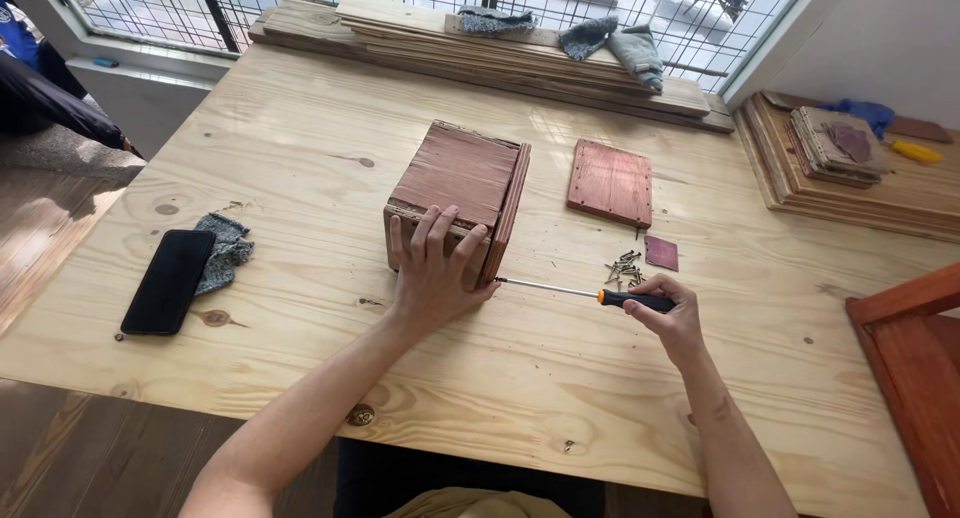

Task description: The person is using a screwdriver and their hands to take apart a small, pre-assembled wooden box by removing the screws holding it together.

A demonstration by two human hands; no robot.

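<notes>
A reddish-brown wooden box (457, 185) stands in the middle of the plywood table (300, 138). My left hand (432, 266) presses flat against its near face, fingers spread over the top edge. My right hand (668, 316) grips the black and orange handle of a screwdriver (585, 292). The shaft lies level and its tip touches the lower right side panel of the box. A small pile of screws (624, 269) lies just beyond the screwdriver. Behind them rest a flat red wooden panel (610, 182) and a small dark red square piece (661, 253).
A black phone (168, 281) and a grey cloth (226, 250) lie at the left. Long planks (500, 50) with grey gloves on them run along the back under the window. Stacked boards (850, 173) sit at the right, and a red wooden chair (915, 368) stands near the right corner.
</notes>
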